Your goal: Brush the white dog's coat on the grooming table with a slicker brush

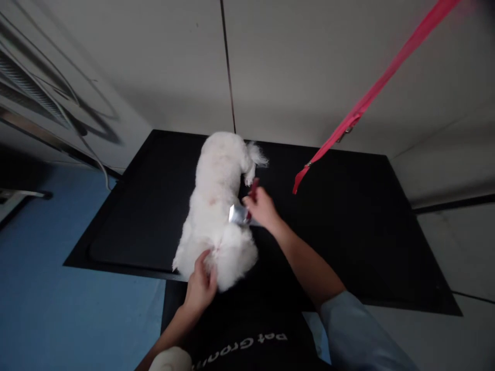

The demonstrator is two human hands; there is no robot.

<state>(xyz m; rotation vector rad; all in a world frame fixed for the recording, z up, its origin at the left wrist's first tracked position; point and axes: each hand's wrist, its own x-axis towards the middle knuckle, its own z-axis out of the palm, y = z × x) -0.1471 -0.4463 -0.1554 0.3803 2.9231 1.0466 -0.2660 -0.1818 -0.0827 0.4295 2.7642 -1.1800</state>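
A white fluffy dog [218, 190] lies lengthwise on a black grooming table [336, 226], its near end at the front edge. My right hand [261, 206] is closed around the dark red handle of what looks like a slicker brush [238, 214]. The brush's silvery rectangular head is against the dog's right-hand side in the view, slightly blurred. At the near end, my left hand [201, 283] has its thumb and fingers in the long fur, gripping a tuft beside a small pinkish patch. Some of its fingertips are hidden by fur.
A pink-red strap [348, 123] with metal clips hangs over the table's right half. Ribbed hoses [34, 85] and a pale cable hang at the left wall. Blue floor [96, 314] shows at left; a black apron [251, 319] with lettering is at the near edge.
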